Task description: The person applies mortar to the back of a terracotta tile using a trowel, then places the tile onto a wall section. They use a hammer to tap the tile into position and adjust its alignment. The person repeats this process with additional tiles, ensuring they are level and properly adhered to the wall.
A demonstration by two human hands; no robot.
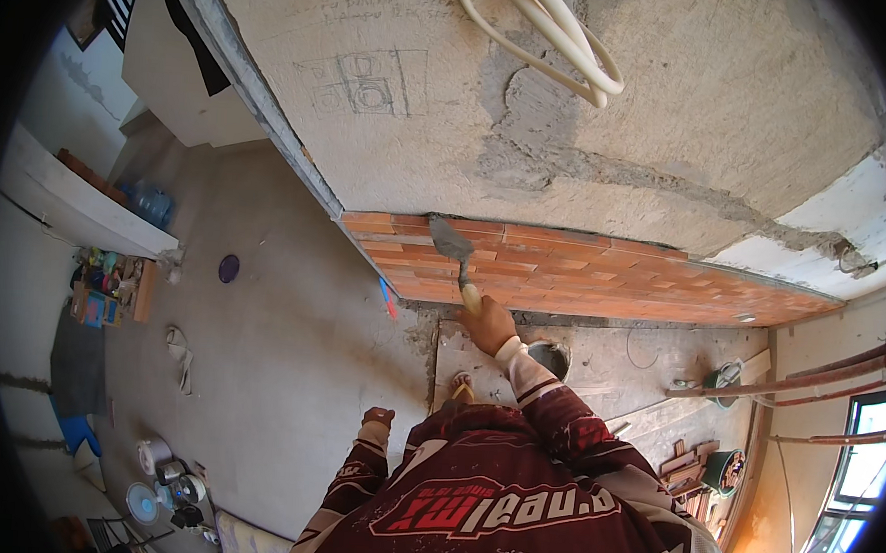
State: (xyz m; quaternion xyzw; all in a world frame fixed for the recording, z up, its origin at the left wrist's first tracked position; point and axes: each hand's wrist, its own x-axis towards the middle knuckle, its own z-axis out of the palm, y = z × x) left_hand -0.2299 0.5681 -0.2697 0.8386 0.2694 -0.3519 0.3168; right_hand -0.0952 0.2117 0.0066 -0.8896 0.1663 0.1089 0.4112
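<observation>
My right hand [487,326] is closed round the pale handle of a trowel [451,241]. Its grey blade lies against the top courses of an orange brick facing [564,261], close to where the rough plaster wall [399,164] begins. Whether mortar sits on the blade is hard to make out. Partly hidden by my right forearm, a dark bucket [549,360] with grey contents stands at the wall's foot. My left hand [380,415] hangs low at my side, away from the wall, with curled fingers and no object visible in it.
A looped pale hose [575,53] hangs on the wall above. Blue and red pieces [389,299] lie by the wall's left end. Poles [788,380], another bucket [726,381] and stacked pieces [689,465] are at right. A cloth [180,358] and fan [143,502] are at left.
</observation>
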